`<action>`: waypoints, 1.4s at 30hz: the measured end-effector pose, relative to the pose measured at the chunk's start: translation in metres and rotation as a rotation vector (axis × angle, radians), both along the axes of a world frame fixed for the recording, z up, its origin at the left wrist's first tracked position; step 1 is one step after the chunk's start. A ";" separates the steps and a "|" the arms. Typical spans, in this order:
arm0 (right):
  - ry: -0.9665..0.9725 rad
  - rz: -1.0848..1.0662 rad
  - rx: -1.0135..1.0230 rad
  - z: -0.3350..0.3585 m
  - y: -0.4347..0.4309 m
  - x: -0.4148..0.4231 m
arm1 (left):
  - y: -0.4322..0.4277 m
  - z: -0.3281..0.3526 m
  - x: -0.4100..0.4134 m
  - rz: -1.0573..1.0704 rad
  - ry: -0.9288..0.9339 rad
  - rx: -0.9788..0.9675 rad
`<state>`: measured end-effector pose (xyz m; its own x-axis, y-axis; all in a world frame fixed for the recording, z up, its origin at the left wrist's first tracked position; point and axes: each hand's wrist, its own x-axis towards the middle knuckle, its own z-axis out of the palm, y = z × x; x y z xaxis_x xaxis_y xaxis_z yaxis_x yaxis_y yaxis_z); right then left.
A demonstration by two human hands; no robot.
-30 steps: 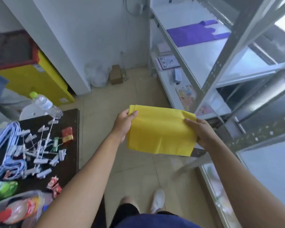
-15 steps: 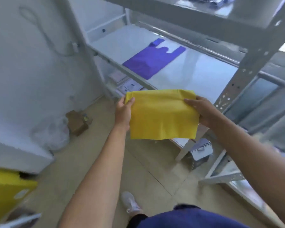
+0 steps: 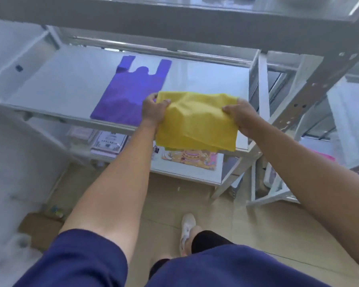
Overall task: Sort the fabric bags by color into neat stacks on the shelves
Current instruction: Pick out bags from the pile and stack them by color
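A folded yellow fabric bag [image 3: 197,123] hangs between my two hands over the front edge of the white middle shelf [image 3: 60,85]. My left hand [image 3: 154,109] grips its upper left corner, and my right hand [image 3: 239,117] grips its upper right edge. A purple fabric bag [image 3: 131,92] lies flat on that shelf with its handles pointing to the back, just left of the yellow one. My left hand overlaps the purple bag's near right corner.
Grey metal uprights [image 3: 311,88] of the shelving stand to the right. The lower shelf holds papers [image 3: 110,141] and a colourful printed sheet [image 3: 192,159]. A cardboard box [image 3: 39,228] sits on the tiled floor at lower left.
I have turned to face the shelving and come closer. Both hands have carried the yellow bag up over the middle shelf's front edge, beside the purple bag; the yellow bag now sags and creases.
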<state>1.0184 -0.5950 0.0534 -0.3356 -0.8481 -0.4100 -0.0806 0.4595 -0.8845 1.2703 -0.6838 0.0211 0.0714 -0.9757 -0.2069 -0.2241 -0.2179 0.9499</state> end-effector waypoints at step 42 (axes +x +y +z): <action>0.728 0.016 0.070 -0.074 -0.027 0.005 | -0.083 -0.077 -0.031 -0.519 -0.544 -0.140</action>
<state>1.0237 -0.6220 -0.0210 -0.5318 -0.8351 -0.1405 -0.6444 0.5067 -0.5728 1.2390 -0.7673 -0.0557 -0.3468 -0.9266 -0.1457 -0.7092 0.1574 0.6872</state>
